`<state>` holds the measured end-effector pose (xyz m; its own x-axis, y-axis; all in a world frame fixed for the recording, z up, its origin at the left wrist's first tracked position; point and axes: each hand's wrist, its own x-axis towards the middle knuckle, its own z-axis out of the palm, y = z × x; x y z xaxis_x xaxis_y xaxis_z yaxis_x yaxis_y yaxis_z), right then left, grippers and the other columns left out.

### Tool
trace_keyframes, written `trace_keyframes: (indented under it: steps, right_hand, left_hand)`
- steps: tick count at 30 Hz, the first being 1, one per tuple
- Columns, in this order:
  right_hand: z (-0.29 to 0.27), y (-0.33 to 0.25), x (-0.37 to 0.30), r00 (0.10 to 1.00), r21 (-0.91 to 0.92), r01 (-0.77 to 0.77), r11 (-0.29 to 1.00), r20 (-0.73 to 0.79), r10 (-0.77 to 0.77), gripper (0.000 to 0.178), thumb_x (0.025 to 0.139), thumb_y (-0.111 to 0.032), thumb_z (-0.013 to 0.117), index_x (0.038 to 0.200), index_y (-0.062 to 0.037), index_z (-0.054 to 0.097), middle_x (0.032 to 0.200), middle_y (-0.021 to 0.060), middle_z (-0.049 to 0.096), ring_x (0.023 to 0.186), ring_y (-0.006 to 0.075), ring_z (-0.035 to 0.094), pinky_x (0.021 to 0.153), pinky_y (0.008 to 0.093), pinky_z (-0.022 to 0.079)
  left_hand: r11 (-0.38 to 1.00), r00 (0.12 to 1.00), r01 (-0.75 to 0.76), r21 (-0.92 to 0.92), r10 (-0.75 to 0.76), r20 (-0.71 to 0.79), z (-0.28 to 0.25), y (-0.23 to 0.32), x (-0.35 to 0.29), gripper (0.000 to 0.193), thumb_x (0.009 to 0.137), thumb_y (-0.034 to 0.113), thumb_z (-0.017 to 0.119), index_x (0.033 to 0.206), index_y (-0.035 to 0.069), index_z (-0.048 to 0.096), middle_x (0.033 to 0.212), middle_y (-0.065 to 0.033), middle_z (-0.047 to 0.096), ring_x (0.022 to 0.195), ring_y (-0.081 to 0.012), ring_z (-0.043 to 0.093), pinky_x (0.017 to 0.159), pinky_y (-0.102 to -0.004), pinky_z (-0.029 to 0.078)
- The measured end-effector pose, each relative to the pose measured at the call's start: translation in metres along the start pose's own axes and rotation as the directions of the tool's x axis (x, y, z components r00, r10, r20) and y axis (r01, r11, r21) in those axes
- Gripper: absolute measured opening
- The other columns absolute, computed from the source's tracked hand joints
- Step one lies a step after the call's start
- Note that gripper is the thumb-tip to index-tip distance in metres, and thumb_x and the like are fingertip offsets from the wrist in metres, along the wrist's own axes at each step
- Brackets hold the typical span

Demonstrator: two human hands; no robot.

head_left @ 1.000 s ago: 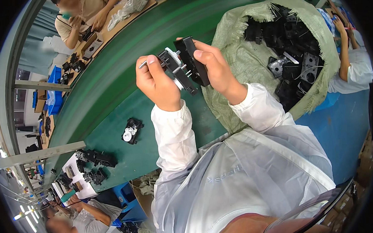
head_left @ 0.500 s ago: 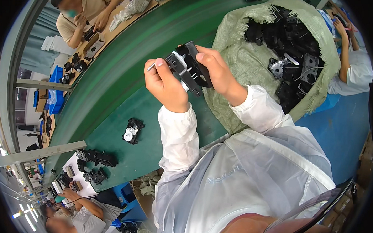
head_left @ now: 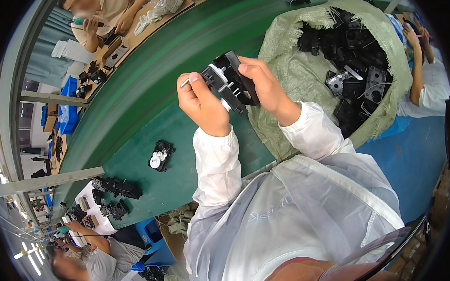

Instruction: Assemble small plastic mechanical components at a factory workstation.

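Between my two hands, above the green table, is a black plastic gear assembly with white gears and metal pins. My left hand is closed round its left side, the thumb on top near a thin metal shaft. On the other side my right hand grips the black outer housing, thumb on its near face. The inner part and the housing sit at an angle to each other, partly apart along the top. My fingers behind the assembly are hidden.
A woven sack full of black plastic parts stands at the right. Another gear unit lies on the green table, with several black assemblies farther left. Co-workers sit at the upper left, lower left and right.
Both hands and the gear assembly have shifted very slightly right in the picture; the grip looks the same. The co-worker at the lower left has moved their arms.
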<state>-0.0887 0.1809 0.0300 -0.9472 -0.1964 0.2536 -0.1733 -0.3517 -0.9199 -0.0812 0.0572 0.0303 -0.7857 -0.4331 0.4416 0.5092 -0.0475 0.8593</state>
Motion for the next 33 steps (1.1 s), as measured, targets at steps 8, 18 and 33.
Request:
trace_keyframes:
  steps: [8, 18, 33]
  right_hand:
    - [0.002, -0.001, 0.000, 1.000, -0.053, 0.007, 0.999, -0.025, -0.008, 0.039, 0.094, -0.025, 0.042, 0.107, 0.0059, 0.061, 0.079, 0.0042, 0.063, 0.069, 0.0093, 0.054, 0.063, 0.0265, 0.044]
    - [-0.001, 0.005, 0.002, 1.000, -0.114, 0.006, 0.993, -0.018, -0.008, 0.038, 0.093, -0.026, 0.043, 0.103, 0.0052, 0.062, 0.075, 0.0068, 0.062, 0.067, 0.0117, 0.053, 0.061, 0.0290, 0.042]
    - [0.015, 0.014, -0.001, 0.981, -0.177, 0.153, 0.972, -0.088, -0.171, 0.043, 0.095, -0.023, 0.049, 0.131, 0.0009, 0.047, 0.109, 0.0109, 0.061, 0.098, 0.0163, 0.057, 0.087, 0.0316, 0.047]
  left_hand:
    - [1.000, 1.000, 0.016, -0.007, -0.016, -0.011, -0.001, -0.001, 0.000, 0.023, 0.103, 0.016, 0.049, 0.085, 0.003, 0.051, 0.075, 0.0023, 0.049, 0.069, -0.0054, 0.042, 0.063, -0.0224, 0.038]
    - [0.995, 0.998, 0.034, 0.098, -0.038, 0.040, -0.003, 0.000, 0.000, 0.024, 0.103, 0.016, 0.049, 0.083, 0.002, 0.051, 0.074, 0.0003, 0.051, 0.067, -0.0064, 0.044, 0.062, -0.0236, 0.038]
    - [0.967, 0.943, 0.247, -0.053, -0.228, 0.243, -0.026, -0.016, -0.011, 0.030, 0.105, 0.023, 0.043, 0.123, 0.000, 0.049, 0.110, -0.0074, 0.056, 0.099, -0.0132, 0.051, 0.088, -0.0286, 0.044]
